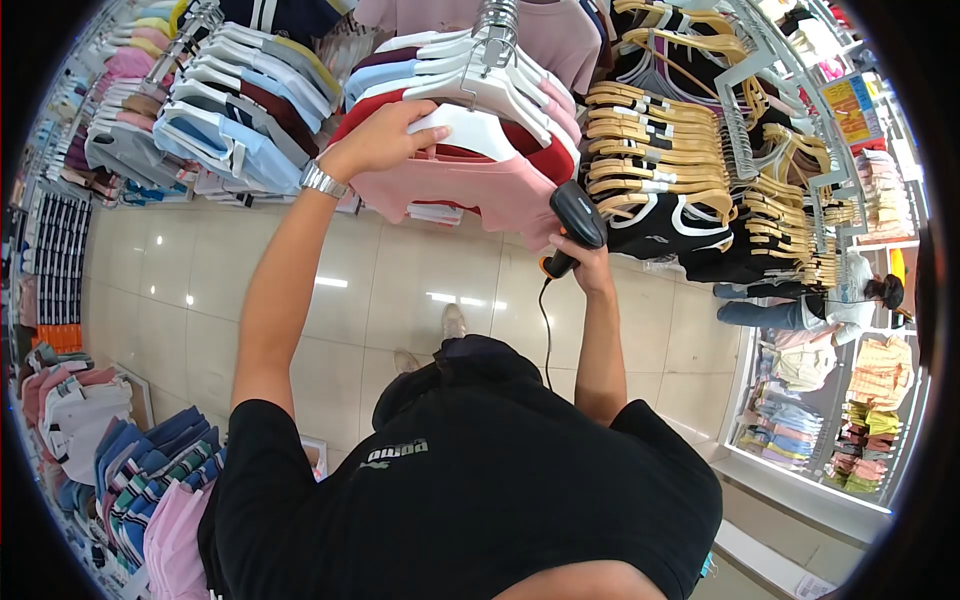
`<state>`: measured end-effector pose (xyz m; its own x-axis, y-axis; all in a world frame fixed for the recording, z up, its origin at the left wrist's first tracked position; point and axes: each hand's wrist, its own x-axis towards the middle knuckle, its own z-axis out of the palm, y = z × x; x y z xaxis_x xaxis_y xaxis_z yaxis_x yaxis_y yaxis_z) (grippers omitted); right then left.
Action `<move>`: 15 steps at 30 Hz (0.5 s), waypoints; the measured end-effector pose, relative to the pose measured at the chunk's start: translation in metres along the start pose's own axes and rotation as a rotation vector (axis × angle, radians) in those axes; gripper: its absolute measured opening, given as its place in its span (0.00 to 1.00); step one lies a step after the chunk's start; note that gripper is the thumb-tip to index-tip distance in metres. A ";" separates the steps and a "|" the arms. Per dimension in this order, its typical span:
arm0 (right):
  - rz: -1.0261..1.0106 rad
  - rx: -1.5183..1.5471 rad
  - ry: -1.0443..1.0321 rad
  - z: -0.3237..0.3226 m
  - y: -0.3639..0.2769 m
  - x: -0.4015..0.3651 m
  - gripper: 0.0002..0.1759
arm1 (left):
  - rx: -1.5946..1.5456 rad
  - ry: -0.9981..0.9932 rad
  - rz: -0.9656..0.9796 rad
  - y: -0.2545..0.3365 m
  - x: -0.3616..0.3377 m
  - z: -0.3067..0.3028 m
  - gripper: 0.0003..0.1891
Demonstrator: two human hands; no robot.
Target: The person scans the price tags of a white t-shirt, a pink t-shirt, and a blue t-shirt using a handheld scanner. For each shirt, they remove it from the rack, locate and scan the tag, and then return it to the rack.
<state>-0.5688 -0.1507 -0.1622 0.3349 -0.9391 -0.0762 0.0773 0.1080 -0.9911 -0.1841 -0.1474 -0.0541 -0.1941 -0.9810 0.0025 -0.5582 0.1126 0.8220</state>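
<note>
at the garment rack, the left hand curls its fingers over the shoulder of a white hanger bearing a pink top; the right hand wraps its fingers around a black corded scanner beside the top's edge.

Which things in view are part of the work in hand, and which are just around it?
In use:
- handheld scanner, in the right hand
- its black cable
- pink top on a white hanger, held by the left hand

Just around:
- wooden hangers
- black tops
- light blue top on the left rack
- yellow sign
</note>
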 end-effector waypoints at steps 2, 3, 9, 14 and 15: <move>0.030 0.126 0.025 0.004 0.003 0.001 0.25 | 0.054 0.051 0.033 -0.005 -0.001 0.003 0.21; 0.044 0.189 0.039 0.007 0.003 0.002 0.25 | 0.088 0.083 0.032 -0.004 -0.002 0.003 0.21; 0.075 0.113 0.018 0.000 0.027 0.005 0.25 | 0.373 0.274 0.052 -0.018 -0.011 0.002 0.25; 0.058 -0.118 0.057 0.004 0.029 -0.003 0.18 | 0.518 0.531 0.179 -0.068 -0.027 0.001 0.26; 0.062 -0.158 0.081 0.002 0.034 -0.004 0.19 | 0.490 0.587 0.185 -0.070 -0.032 0.002 0.26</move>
<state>-0.5660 -0.1423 -0.1957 0.2572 -0.9561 -0.1403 -0.0920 0.1203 -0.9885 -0.1403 -0.1239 -0.1133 0.0632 -0.8475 0.5271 -0.8770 0.2049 0.4346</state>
